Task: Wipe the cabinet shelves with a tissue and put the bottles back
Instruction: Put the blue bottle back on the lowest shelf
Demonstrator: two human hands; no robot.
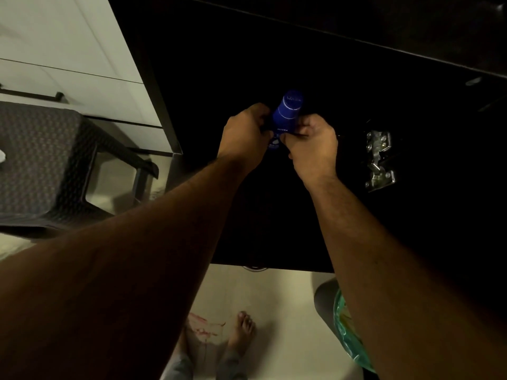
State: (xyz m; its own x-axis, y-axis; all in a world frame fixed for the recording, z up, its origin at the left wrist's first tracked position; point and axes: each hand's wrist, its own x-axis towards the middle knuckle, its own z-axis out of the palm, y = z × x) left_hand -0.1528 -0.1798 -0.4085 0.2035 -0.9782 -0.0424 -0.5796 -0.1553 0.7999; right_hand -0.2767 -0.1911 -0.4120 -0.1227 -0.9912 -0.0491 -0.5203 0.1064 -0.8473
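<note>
Both arms reach out into the dark cabinet [301, 64], and the blue Nivea bottle [286, 113] sits squeezed between the two hands, cap end pointing away. The left hand [244, 135] curls its fingers against the bottle's left side; the right hand [312, 144] closes on the right side, thumb and fingers pressed to the label. The interior is nearly black, so whether the bottle rests on a shelf cannot be told. A metal hinge [380, 157] gleams at the cabinet's right edge. Beside the cabinet's left edge run pale drawer fronts [68, 64] with a dark handle, and below them stands a dark woven stool [49, 160]. The floor [260, 292] is light tile, a bare foot [242, 330] planted on it near a reddish smear [200, 325]. A green bag [347, 333] shows behind the right forearm.
</note>
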